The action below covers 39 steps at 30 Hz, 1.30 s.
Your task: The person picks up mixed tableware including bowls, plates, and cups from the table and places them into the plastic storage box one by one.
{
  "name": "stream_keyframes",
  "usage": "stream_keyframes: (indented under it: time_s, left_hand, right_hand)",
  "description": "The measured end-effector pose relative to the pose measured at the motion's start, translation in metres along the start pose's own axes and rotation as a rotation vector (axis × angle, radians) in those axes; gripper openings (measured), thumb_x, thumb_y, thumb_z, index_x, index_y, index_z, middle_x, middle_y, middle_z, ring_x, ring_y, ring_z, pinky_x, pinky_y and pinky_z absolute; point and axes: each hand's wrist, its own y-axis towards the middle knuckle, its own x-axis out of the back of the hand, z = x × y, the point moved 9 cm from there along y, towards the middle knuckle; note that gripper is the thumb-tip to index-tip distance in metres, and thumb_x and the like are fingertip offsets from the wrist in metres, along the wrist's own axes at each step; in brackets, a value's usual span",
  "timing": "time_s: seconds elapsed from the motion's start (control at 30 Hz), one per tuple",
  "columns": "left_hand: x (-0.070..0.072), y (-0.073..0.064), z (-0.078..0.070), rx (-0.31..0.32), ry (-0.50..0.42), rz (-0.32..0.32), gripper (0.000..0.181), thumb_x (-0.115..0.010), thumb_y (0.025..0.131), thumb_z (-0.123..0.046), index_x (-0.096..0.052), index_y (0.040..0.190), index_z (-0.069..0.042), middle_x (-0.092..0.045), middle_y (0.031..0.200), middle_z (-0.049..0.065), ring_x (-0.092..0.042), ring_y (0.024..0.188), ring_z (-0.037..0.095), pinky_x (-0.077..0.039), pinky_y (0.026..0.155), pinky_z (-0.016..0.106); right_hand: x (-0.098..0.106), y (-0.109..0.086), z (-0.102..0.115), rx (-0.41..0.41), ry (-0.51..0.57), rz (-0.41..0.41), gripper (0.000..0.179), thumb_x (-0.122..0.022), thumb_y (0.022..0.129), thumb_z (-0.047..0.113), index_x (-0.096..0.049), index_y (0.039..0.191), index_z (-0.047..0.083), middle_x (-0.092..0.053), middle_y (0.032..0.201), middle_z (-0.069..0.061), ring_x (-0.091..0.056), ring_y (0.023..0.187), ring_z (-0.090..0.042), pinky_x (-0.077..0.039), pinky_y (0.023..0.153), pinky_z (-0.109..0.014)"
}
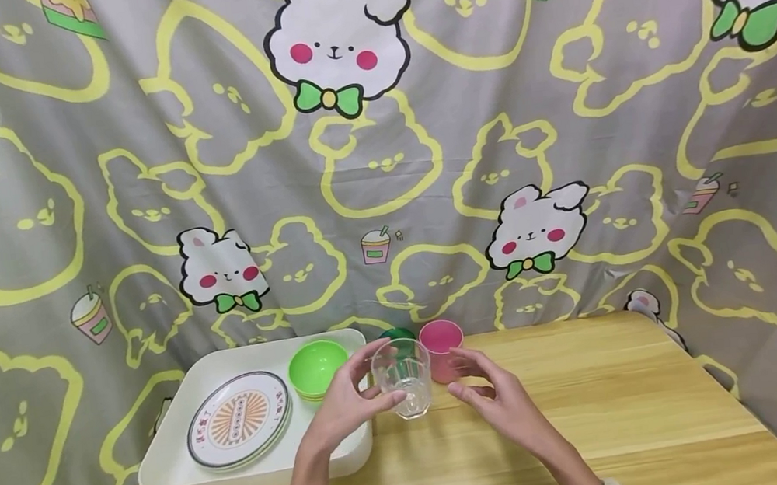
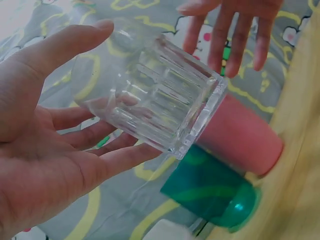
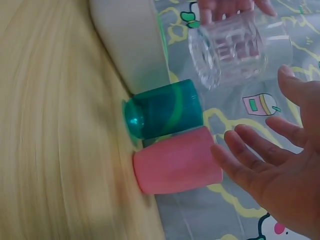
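Note:
My left hand (image 1: pixel 350 402) grips a clear glass (image 1: pixel 403 381) from its left side, thumb on the near side and fingers behind. The glass is upright and raised above the wooden table, and nothing shows inside it. To the right of the glass, my right hand (image 1: pixel 498 400) is held apart from it with fingers spread and nothing in them. Behind the glass stand a green see-through cup (image 3: pixel 167 110) and a pink cup (image 3: pixel 177 162), side by side on the table. In the head view the glass partly covers the green cup.
A white tray (image 1: pixel 173 482) stands at the left of the wooden table (image 1: pixel 622 407). It holds a stack of plates (image 1: pixel 240 421) and green bowls (image 1: pixel 318 368). A grey patterned curtain (image 1: pixel 382 180) hangs behind the table, close to the cups.

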Motion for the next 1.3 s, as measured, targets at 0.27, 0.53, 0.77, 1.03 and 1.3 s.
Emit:
stream_keyframes:
  time_s: [0.27,0.53,0.77,1.03,1.3]
  left_hand:
    - [0.029,-0.013,-0.004,0.028,0.095,-0.032,0.080,-0.087,0.082,-0.010,-0.045,0.150,-0.007,-0.053,0.145,0.017,-0.046,0.138,0.038,-0.043,0.111,0.056]
    - [0.058,-0.031,-0.006,0.032,0.121,-0.100,0.078,-0.086,0.081,-0.007,-0.046,0.148,-0.005,-0.052,0.145,0.020,-0.046,0.135,0.042,-0.048,0.109,0.055]
    - [0.081,-0.052,0.004,0.093,0.171,-0.171,0.077,-0.086,0.080,-0.005,-0.047,0.147,-0.004,-0.053,0.145,0.020,-0.047,0.136,0.042,-0.045,0.109,0.059]
    - [0.096,-0.070,0.018,0.143,0.266,-0.207,0.081,-0.090,0.076,-0.006,-0.049,0.145,-0.002,-0.055,0.141,0.023,-0.051,0.132,0.043,-0.048,0.107,0.057]
    - [0.101,-0.078,0.031,0.195,0.269,-0.197,0.083,-0.089,0.073,-0.003,-0.048,0.145,0.002,-0.051,0.143,0.027,-0.048,0.132,0.052,-0.047,0.107,0.056]
  right_hand:
    - [0.003,0.010,0.000,0.055,-0.080,-0.059,0.052,-0.077,0.094,0.024,-0.058,0.140,0.008,-0.066,0.130,-0.013,-0.064,0.118,-0.031,-0.061,0.088,-0.037]
    - [0.004,0.018,0.004,0.196,-0.149,-0.112,0.054,-0.083,0.088,0.013,-0.059,0.137,0.007,-0.065,0.130,-0.018,-0.064,0.115,-0.038,-0.062,0.083,-0.051]
    - [0.004,0.019,0.001,0.237,-0.261,-0.099,0.056,-0.084,0.086,0.008,-0.059,0.136,0.002,-0.065,0.128,-0.016,-0.066,0.112,-0.037,-0.063,0.079,-0.050]
    - [0.004,0.025,0.002,0.283,-0.345,-0.089,0.059,-0.085,0.085,0.006,-0.057,0.137,0.002,-0.064,0.127,-0.016,-0.065,0.110,-0.036,-0.064,0.079,-0.046]
    - [0.010,0.031,0.004,0.330,-0.449,-0.125,0.069,-0.089,0.079,0.006,-0.056,0.140,0.000,-0.060,0.131,-0.016,-0.062,0.115,-0.034,-0.060,0.089,-0.051]
